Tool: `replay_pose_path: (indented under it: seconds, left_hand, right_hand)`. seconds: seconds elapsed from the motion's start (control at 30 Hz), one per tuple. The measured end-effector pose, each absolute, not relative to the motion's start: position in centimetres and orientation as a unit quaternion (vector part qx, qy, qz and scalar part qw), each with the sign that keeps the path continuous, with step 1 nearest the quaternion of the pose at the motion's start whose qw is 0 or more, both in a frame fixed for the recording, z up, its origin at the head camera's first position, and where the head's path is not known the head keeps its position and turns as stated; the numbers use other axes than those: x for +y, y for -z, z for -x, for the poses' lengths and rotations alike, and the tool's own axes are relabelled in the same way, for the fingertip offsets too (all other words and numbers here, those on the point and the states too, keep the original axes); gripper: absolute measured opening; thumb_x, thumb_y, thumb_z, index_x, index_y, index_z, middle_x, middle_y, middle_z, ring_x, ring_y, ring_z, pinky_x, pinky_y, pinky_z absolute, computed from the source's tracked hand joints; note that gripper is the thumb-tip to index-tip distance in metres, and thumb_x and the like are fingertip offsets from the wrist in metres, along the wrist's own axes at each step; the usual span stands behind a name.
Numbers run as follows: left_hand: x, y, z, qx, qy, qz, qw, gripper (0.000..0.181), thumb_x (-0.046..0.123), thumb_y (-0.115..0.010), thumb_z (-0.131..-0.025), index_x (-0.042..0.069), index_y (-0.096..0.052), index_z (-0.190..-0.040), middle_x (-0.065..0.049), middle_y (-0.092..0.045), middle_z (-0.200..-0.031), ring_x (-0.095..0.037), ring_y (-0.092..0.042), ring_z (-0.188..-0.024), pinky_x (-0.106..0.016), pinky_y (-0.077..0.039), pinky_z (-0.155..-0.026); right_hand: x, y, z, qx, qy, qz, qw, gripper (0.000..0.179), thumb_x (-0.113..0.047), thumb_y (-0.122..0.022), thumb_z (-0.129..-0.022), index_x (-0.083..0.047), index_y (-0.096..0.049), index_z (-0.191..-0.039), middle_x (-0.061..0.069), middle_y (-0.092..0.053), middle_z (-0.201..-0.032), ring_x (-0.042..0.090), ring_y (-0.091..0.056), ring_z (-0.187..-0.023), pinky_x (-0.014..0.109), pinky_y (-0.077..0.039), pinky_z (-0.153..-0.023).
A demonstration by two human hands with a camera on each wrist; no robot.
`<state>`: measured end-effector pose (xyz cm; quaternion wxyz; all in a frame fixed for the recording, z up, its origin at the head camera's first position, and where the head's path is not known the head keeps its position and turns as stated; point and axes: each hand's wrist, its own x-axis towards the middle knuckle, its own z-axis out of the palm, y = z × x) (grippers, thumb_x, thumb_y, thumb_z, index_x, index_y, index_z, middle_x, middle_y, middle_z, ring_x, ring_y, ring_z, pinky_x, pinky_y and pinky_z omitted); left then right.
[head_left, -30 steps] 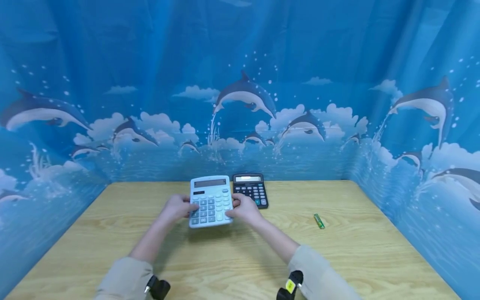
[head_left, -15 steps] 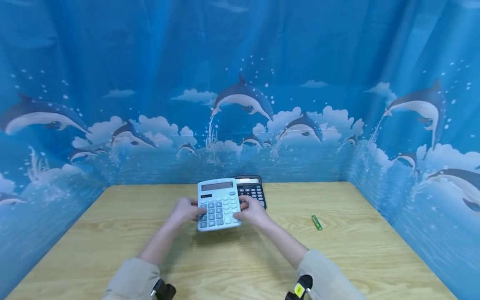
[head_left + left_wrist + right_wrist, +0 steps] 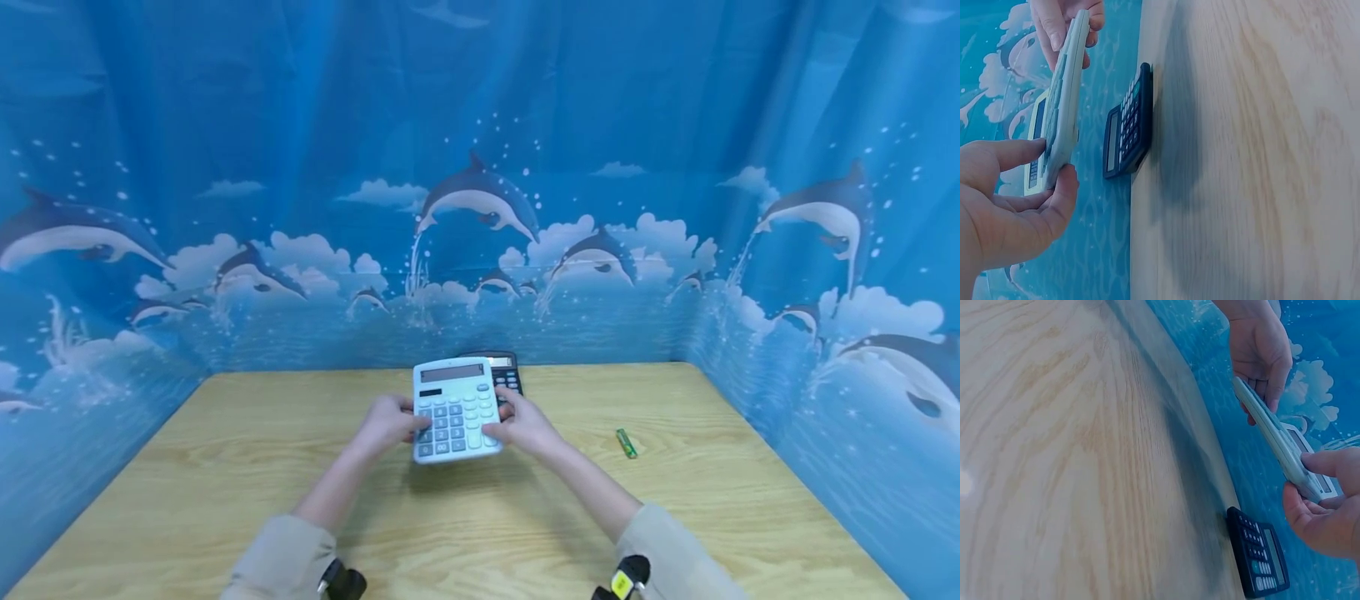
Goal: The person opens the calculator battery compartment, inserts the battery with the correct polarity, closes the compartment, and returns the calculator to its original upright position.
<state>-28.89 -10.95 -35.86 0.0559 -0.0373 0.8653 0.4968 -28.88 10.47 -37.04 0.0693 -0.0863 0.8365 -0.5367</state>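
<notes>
A white calculator (image 3: 456, 410) with grey and white keys is held above the table, its display toward the far side. My left hand (image 3: 390, 423) pinches its left edge, thumb on the key side and fingers beneath, as the left wrist view shows with the hand (image 3: 1016, 200) close up. On the opposite edge my right hand (image 3: 525, 423) grips it the same way, thumb near the lower right keys. Behind it a black calculator (image 3: 508, 377) lies on the table, partly hidden by the white one in the head view. The left wrist view shows that black calculator (image 3: 1129, 125) whole.
A green battery (image 3: 626, 443) lies on the wooden table (image 3: 225, 467) to the right of my right hand. A blue curtain (image 3: 337, 208) printed with dolphins surrounds the table at the back and both sides.
Both hands have carried the white calculator to the right, so it covers more of the black calculator. The view has also shifted a little. The grip looks the same.
</notes>
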Motion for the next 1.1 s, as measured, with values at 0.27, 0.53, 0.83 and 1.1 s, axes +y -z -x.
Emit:
replay_pose_path:
  seconds: [0.27, 0.53, 0.83, 1.1]
  left_hand:
    - [-9.7, 36.7, 29.1, 0.875, -0.480, 0.033, 0.061, 0.038, 0.010, -0.070, -0.079, -0.010, -0.059, -0.109, -0.013, -0.062, -0.089, -0.020, -0.060, -0.074, -0.035, -0.053, -0.071]
    - [-8.6, 37.3, 29.2, 0.867, -0.494, 0.024, 0.061, 0.039, 0.010, -0.070, -0.079, -0.011, -0.058, -0.110, -0.013, -0.062, -0.089, -0.021, -0.060, -0.075, -0.034, -0.054, -0.069]
    - [-7.4, 37.2, 28.9, 0.857, -0.511, 0.029, 0.061, 0.037, 0.006, -0.069, -0.079, -0.011, -0.057, -0.110, -0.012, -0.062, -0.087, -0.020, -0.060, -0.074, -0.034, -0.054, -0.070]
    - [-6.9, 37.4, 29.1, 0.858, -0.507, 0.025, 0.073, 0.036, 0.008, -0.069, -0.080, -0.009, -0.058, -0.109, -0.011, -0.062, -0.087, -0.020, -0.060, -0.074, -0.033, -0.053, -0.070]
  right_hand:
    - [11.7, 37.8, 28.5, 0.824, 0.557, 0.072, 0.076, 0.078, -0.003, -0.069, -0.078, -0.001, -0.028, -0.143, 0.014, -0.054, -0.098, 0.021, -0.055, -0.077, 0.041, -0.053, -0.066]
    - [12.9, 38.1, 28.5, 0.794, 0.600, 0.051, 0.082, 0.077, 0.000, -0.069, -0.076, 0.003, -0.029, -0.142, 0.013, -0.058, -0.095, 0.019, -0.058, -0.075, 0.032, -0.052, -0.062]
    - [14.0, 38.1, 28.4, 0.787, 0.607, 0.040, 0.103, 0.074, -0.001, -0.068, -0.078, 0.007, -0.028, -0.140, 0.014, -0.064, -0.097, 0.020, -0.063, -0.076, 0.030, -0.052, -0.065]
    - [15.1, 38.6, 28.3, 0.711, 0.685, 0.056, 0.150, 0.050, 0.002, -0.060, -0.084, 0.018, -0.039, -0.127, 0.022, -0.063, -0.104, 0.022, -0.065, -0.083, 0.032, -0.054, -0.075]
